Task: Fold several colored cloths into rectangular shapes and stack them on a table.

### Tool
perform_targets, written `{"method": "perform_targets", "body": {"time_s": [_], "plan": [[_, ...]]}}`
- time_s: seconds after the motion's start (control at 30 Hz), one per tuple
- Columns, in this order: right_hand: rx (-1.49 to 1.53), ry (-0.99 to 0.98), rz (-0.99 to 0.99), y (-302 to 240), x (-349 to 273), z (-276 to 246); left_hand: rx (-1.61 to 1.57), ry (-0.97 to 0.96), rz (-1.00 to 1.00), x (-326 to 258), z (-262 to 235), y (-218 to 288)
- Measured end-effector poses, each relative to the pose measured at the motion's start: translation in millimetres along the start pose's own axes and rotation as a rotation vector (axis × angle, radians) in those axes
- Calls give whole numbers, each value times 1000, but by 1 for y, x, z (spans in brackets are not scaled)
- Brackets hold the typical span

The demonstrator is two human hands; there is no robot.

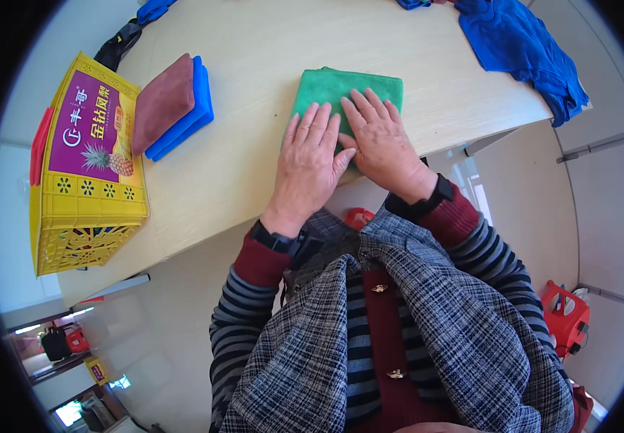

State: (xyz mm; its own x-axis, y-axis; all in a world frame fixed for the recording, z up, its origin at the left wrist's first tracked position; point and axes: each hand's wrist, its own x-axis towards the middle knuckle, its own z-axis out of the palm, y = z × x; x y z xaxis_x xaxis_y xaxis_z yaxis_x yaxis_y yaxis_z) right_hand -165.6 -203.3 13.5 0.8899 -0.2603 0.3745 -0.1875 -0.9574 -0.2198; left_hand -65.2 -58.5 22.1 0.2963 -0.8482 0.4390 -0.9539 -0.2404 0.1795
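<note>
A folded green cloth lies flat near the front edge of the pale table. On its left part rests my left hand, fingers stretched out and pointing away from me. My right hand lies flat on the right part, its fingers extended too. The two thumbs come close together at the cloth's near side, and the hands cover much of that side. Neither hand grips anything. To the left, a folded brown cloth sits on top of folded blue cloths.
A yellow plastic crate with a purple panel and red handle stands at the table's left end. Crumpled blue cloths hang over the far right corner of the table. A red plastic container stands low on the right.
</note>
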Motion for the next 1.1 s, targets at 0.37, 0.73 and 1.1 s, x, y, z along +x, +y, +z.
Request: {"method": "perform_targets", "body": {"time_s": [0.37, 0.73, 1.1], "plan": [[-9, 6, 62, 3, -5, 5, -1, -80, -158, -9, 8, -33], [-59, 44, 124, 17, 13, 12, -37, -154, 30, 53, 31, -27], [-44, 0, 134, 32, 17, 16, -45, -180, -95, 65, 47, -49]]}}
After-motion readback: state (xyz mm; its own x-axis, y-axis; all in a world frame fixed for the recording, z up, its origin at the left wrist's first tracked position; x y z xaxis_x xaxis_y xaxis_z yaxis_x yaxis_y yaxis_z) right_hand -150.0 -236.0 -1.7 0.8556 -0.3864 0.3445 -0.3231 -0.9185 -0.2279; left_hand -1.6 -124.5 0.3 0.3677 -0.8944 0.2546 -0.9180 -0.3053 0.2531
